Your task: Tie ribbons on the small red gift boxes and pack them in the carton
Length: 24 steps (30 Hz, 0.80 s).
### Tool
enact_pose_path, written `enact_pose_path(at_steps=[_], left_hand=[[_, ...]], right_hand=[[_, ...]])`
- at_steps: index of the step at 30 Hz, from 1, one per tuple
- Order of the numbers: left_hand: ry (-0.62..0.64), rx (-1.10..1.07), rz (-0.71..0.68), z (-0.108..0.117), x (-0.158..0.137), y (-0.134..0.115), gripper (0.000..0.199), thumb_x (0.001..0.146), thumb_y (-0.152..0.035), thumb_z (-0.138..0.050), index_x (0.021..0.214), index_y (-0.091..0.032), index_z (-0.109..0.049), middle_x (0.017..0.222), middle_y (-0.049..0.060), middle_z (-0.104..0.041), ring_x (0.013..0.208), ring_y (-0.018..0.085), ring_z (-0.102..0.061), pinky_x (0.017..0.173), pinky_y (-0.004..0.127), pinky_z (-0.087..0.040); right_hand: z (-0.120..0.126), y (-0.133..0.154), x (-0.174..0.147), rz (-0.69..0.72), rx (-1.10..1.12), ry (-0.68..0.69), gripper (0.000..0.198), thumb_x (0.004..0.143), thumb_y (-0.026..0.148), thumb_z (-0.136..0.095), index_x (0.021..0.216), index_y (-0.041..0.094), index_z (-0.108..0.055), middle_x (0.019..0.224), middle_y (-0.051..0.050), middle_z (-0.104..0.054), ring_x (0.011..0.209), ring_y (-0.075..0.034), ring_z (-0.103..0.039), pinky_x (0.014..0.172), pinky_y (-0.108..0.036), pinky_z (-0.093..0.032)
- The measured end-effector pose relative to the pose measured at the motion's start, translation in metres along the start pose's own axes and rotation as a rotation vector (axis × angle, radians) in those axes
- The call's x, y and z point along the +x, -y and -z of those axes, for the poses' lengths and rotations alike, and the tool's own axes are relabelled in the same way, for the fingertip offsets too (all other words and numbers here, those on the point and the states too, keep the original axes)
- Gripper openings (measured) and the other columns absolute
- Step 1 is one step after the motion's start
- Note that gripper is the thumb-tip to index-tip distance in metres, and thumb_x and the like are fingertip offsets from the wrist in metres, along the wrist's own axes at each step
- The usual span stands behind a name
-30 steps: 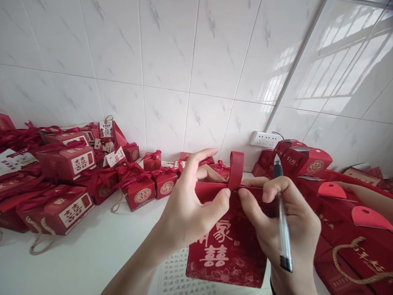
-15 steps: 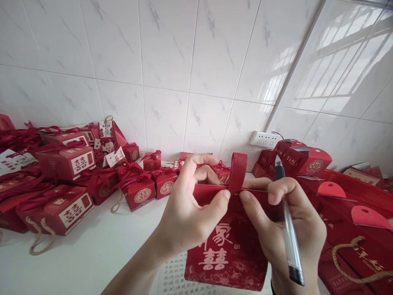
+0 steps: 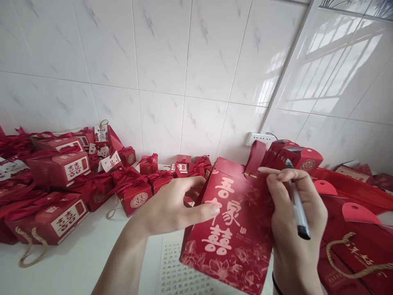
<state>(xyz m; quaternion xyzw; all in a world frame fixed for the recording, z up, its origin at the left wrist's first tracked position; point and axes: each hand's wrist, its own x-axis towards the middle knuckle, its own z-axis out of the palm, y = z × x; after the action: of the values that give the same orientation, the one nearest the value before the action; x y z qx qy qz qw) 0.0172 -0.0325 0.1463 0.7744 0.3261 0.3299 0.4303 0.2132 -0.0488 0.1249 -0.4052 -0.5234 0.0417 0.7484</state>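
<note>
A red gift box (image 3: 242, 246) with pale Chinese characters and flower patterns hangs tilted in front of me, above a handwritten sheet (image 3: 175, 270). At its top stands a red strap handle (image 3: 256, 157) with a small gold-coloured fastener at the base. My left hand (image 3: 181, 209) grips the left side, thumb on the front face and fingers behind, partly hidden. My right hand (image 3: 296, 205) pinches the upper right edge of the box. Between its fingers it also keeps a clear-barrelled pen (image 3: 299, 215), tip pointing up. A dark band circles the right wrist.
Several red boxes with ribbons (image 3: 66, 168) are heaped on the white table (image 3: 119, 246) at left. More red boxes (image 3: 362, 250), one with a rope handle (image 3: 333, 254), and a red tray (image 3: 353, 188) lie at right. A white power strip (image 3: 256, 139) sits by the tiled wall.
My left hand has left the strap's base and moved down to the box's left side. The box has turned and tilted, showing more of its front. My right hand still has the pen.
</note>
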Motion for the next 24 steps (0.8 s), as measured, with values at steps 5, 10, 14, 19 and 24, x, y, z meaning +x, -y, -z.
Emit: enact_pose_path(at_steps=[5,10,14,19,24], left_hand=[[-0.034,-0.130,-0.039,0.002,0.003,0.004,0.028,0.082,-0.039,-0.058,0.099,-0.017,-0.063,0.093,0.006,-0.068,0.080,0.019,-0.065,0.064,0.026,-0.050],[-0.249,-0.335,-0.084,0.004,0.013,0.013,0.031,0.081,-0.044,-0.058,0.093,-0.016,-0.064,0.086,0.007,-0.068,0.077,0.019,-0.064,0.065,0.028,-0.051],[-0.383,-0.473,-0.014,0.003,0.026,0.020,0.039,0.079,-0.053,-0.056,0.079,-0.014,-0.061,0.071,0.006,-0.065,0.067,0.019,-0.062,0.057,0.028,-0.048],[-0.461,-0.426,-0.097,-0.002,0.030,0.024,0.032,0.082,-0.048,-0.057,0.079,-0.016,-0.060,0.073,0.003,-0.064,0.067,0.015,-0.059,0.060,0.026,-0.047],[-0.363,-0.426,-0.279,-0.012,0.018,0.011,0.045,0.088,-0.053,-0.045,0.111,-0.018,-0.062,0.098,0.009,-0.067,0.091,0.022,-0.063,0.062,0.028,-0.053]], right_hand=[[0.001,0.001,0.001,-0.094,0.072,0.021,0.017,0.084,0.038,-0.061,0.088,0.022,-0.056,0.104,-0.005,-0.066,0.104,-0.025,-0.061,0.087,-0.038,-0.047],[-0.001,0.001,-0.001,-0.115,0.311,0.115,0.017,0.088,0.034,-0.058,0.101,0.024,-0.052,0.120,-0.008,-0.061,0.111,-0.027,-0.059,0.086,-0.045,-0.051],[-0.002,0.001,-0.003,-0.027,0.367,0.227,0.019,0.088,0.032,-0.058,0.102,0.024,-0.048,0.124,-0.010,-0.059,0.116,-0.026,-0.056,0.092,-0.045,-0.050],[-0.001,-0.005,0.004,-0.047,0.172,0.317,0.022,0.081,0.032,-0.066,0.095,0.024,-0.051,0.115,-0.008,-0.061,0.103,-0.022,-0.062,0.082,-0.033,-0.055],[-0.002,-0.022,0.018,-0.255,0.283,0.254,0.021,0.079,0.036,-0.066,0.087,0.023,-0.051,0.084,-0.001,-0.059,0.071,-0.014,-0.061,0.058,-0.023,-0.051]])
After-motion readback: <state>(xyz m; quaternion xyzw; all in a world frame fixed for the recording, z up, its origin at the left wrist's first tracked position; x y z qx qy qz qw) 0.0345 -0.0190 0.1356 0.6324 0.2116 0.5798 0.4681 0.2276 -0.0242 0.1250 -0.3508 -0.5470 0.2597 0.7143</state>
